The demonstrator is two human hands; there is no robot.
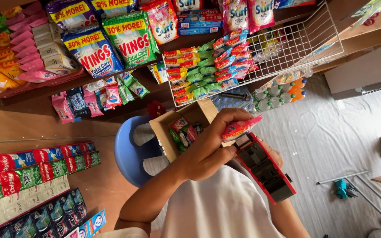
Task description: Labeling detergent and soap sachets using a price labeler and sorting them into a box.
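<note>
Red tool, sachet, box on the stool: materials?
Red tool: looks like hard moulded plastic, glossy red shell, dark inner parts. Sachet: thin glossy film, shiny and crinkled, probably plastic. Box: brown corrugated cardboard, matte, raw flaps open.

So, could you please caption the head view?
Left hand holds a red sachet against a price-label gun in the right hand.

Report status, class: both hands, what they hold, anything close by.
Left hand pinching a small red sachet. Right hand mostly hidden, gripping the red price-label gun. Open cardboard box of sachets on blue stool, just beyond.
</note>
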